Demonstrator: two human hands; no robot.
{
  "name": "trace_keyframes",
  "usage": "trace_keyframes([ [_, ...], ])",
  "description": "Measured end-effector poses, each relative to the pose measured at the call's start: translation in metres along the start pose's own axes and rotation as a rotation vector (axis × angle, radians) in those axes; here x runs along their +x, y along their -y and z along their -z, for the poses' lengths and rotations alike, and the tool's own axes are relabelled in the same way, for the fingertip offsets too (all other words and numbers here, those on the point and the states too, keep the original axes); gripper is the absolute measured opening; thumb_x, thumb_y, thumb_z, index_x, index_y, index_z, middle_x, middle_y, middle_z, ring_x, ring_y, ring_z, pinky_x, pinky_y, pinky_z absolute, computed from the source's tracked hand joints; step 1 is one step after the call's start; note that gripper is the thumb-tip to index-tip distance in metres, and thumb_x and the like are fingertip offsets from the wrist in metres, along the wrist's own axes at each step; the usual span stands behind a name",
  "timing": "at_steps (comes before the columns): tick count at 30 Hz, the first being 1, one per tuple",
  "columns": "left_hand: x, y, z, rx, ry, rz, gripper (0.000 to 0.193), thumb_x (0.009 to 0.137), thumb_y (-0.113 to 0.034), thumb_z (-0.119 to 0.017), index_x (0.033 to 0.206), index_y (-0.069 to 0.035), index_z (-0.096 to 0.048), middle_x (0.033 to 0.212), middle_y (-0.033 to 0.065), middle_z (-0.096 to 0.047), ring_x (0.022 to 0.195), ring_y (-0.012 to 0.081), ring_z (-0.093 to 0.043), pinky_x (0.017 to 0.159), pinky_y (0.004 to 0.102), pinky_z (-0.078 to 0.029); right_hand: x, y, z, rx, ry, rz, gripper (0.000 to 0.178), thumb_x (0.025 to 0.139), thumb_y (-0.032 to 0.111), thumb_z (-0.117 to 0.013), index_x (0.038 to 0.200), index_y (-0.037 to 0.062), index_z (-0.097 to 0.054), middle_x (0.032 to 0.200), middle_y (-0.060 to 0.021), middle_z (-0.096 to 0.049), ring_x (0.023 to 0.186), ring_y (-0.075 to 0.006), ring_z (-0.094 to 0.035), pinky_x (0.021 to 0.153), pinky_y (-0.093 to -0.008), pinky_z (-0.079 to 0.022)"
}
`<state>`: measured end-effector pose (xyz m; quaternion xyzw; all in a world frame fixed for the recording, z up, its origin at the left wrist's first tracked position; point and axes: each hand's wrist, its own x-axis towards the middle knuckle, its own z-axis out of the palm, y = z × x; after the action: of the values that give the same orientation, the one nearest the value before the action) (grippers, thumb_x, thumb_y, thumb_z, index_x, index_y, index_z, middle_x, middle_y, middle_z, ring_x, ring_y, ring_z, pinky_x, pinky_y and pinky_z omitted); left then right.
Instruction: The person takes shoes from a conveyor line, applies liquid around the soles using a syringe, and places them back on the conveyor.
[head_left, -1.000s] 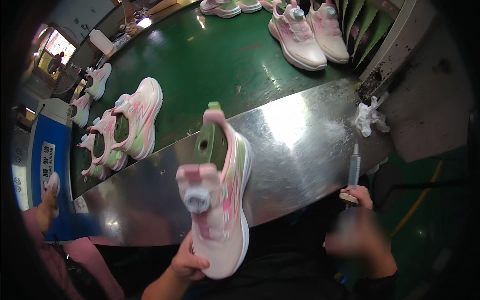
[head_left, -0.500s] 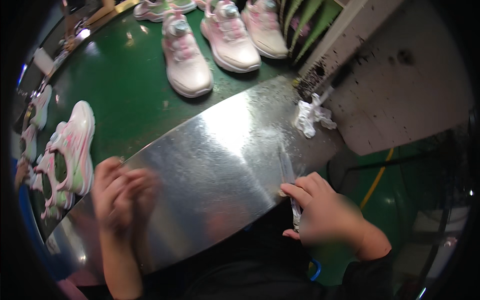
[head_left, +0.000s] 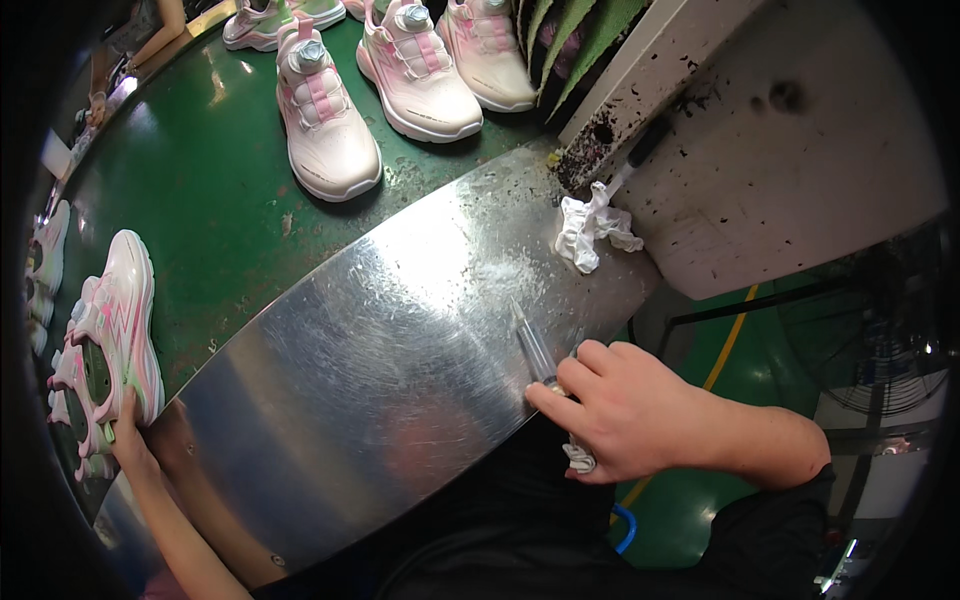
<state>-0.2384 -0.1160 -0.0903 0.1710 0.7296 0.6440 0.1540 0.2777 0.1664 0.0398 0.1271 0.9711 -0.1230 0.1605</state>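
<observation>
My left hand (head_left: 127, 432) reaches to the far left and grips a white, pink and green sneaker (head_left: 128, 320) by its edge; some fingers are hidden by the shoe. In my right hand (head_left: 610, 405) is a clear syringe (head_left: 534, 345) with a thin tip. Its tip points away from me, just above the metal surface. A bit of crumpled white tissue (head_left: 578, 458) shows under the right hand, at the syringe's rear end. More sneakers stand upright at the back, among them a pale pink and white one (head_left: 328, 140) with a round dial.
A shiny metal sheet (head_left: 370, 390) borders the green table (head_left: 225, 190). Crumpled white tissue (head_left: 590, 230) lies on its right end, by a stained grey panel (head_left: 790, 170). At the right is a fan (head_left: 885, 375). Another person's arm (head_left: 160, 35) shows far left.
My left hand has moved left and down from over the metal sheet onto the sneaker. The right hand keeps the syringe, now tilted more to the left. The view has shifted a little.
</observation>
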Motion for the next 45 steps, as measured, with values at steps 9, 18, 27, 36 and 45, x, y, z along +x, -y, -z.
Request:
trace_keyframes([
  [9,0.009,-0.027,0.018,-0.177,0.117,0.218,0.039,0.090,-0.014,-0.060,0.124,0.003,-0.052,0.117,0.0091,-0.060,0.105,0.0179,-0.059,0.092,0.0322,-0.047,0.008,-0.016,-0.017,0.240,-0.216,0.027,0.080,0.064,0.042,-0.078,0.125,0.0027,-0.045,0.097,-0.0123,-0.050,0.089,-0.0281,-0.051,0.071,-0.0366,-0.047],
  [18,-0.148,-0.041,0.038,0.181,0.149,-0.110,0.068,0.085,-0.025,-0.064,0.139,0.000,-0.031,0.133,0.0130,-0.045,0.120,0.0248,-0.047,0.104,0.0380,-0.035,-0.008,-0.035,-0.061,1.712,-0.406,0.130,0.103,0.068,0.060,-0.074,0.139,0.0019,-0.028,0.126,-0.0155,-0.047,0.104,-0.0222,-0.051,0.088,-0.0353,-0.042],
  [27,-0.171,-0.071,-0.023,0.046,0.356,-0.061,0.084,0.081,-0.027,-0.062,0.146,-0.001,-0.016,0.144,0.0192,-0.029,0.131,0.0309,-0.035,0.109,0.0419,-0.028,-0.001,-0.043,-0.094,2.629,-0.732,0.239,0.092,0.075,0.083,-0.035,0.124,0.0055,-0.048,0.109,-0.0163,-0.057,0.082,-0.0197,-0.049,0.070,-0.0317,-0.039],
  [36,-0.019,-0.045,-0.090,0.375,0.627,-0.035,0.041,0.095,-0.027,-0.045,0.125,0.001,-0.049,0.114,0.0164,-0.058,0.098,0.0273,-0.060,0.089,0.0380,-0.049,-0.009,-0.036,-0.106,2.596,-0.790,0.326,0.086,0.079,0.080,-0.035,0.129,0.0109,-0.049,0.116,-0.0161,-0.054,0.088,-0.0203,-0.047,0.073,-0.0329,-0.038],
  [45,-0.044,-0.106,-0.212,-0.256,0.624,0.205,0.049,0.082,-0.025,-0.067,0.111,0.003,-0.040,0.102,0.0140,-0.054,0.090,0.0185,-0.058,0.079,0.0348,-0.053,-0.037,-0.041,-0.080,2.121,-0.869,0.248,0.098,0.070,0.063,-0.071,0.138,0.0103,-0.023,0.116,-0.0191,-0.050,0.091,-0.0256,-0.055,0.065,-0.0349,-0.046],
])
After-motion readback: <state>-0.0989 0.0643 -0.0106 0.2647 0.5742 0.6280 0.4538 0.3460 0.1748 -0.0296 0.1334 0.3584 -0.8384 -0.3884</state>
